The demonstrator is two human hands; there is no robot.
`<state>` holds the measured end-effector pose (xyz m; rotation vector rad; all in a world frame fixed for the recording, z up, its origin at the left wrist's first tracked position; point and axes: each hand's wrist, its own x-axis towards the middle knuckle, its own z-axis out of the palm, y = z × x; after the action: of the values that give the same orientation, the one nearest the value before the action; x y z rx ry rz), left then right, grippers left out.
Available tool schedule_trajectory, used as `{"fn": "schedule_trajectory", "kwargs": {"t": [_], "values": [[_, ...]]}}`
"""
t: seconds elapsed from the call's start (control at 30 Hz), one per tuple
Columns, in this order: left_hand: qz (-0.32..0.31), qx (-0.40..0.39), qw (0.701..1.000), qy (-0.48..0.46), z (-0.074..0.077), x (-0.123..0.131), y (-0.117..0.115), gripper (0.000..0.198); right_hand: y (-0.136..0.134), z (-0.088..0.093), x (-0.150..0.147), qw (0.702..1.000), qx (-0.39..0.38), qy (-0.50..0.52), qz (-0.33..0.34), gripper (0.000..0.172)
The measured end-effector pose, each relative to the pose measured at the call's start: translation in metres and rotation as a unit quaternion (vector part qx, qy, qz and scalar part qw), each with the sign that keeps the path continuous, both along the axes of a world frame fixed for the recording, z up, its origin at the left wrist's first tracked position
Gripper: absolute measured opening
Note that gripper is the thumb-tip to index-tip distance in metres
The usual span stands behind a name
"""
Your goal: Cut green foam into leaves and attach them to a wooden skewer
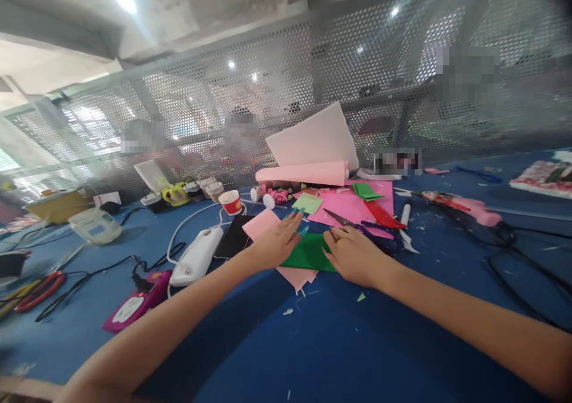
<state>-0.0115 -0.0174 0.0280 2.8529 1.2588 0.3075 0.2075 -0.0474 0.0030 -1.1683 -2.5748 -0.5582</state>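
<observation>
A dark green sheet (308,253) of paper or felt lies on the blue table in front of me. My left hand (277,240) rests flat across its left part, fingers stretched out toward a light green square (308,203). At the right end of the sheet, my right hand (351,253) has its fingers curled closed on the edge. Scissors (336,217) with dark handles lie just behind the right hand, partly hidden by it, on a bright pink sheet (328,203). Pale pink pieces (297,276) stick out under the green sheet; another pink piece (263,223) is beside my left hand.
A phone (233,236), a white power strip (196,257) and a magenta box (138,301) stand left, with a paper cup (230,202) behind. A pink glue gun (473,209) and black cables lie right. Rolled pink paper (304,173) sits before the perforated metal screen (214,123).
</observation>
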Motion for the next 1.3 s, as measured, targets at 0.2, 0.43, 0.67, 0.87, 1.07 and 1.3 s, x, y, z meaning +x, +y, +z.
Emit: {"fn": "schedule_trajectory", "kwargs": {"t": [0.2,0.43,0.67,0.87,1.07,1.3], "values": [[-0.015,0.000,0.997,0.081,-0.028,0.021,0.016,0.053,-0.005,-0.004,-0.001,0.999,0.019,0.017,-0.038,0.027],[-0.019,0.018,0.998,0.063,-0.037,0.016,0.016,0.054,0.005,-0.008,-0.003,0.999,0.009,0.024,0.019,0.033],[-0.009,0.004,0.998,0.057,-0.036,0.018,0.013,0.055,0.006,0.000,0.009,0.999,0.016,0.029,-0.028,0.036],[-0.037,0.022,0.998,0.043,-0.034,0.015,0.011,0.055,0.005,-0.007,0.021,0.998,-0.003,0.044,-0.049,0.033],[-0.010,0.103,0.992,0.067,-0.015,0.028,-0.001,0.059,0.008,-0.018,0.028,0.998,0.036,0.048,-0.024,0.048],[0.013,0.033,0.996,0.081,0.012,0.020,0.009,0.054,0.007,-0.012,0.020,0.976,0.110,0.189,-0.018,0.059]]}}
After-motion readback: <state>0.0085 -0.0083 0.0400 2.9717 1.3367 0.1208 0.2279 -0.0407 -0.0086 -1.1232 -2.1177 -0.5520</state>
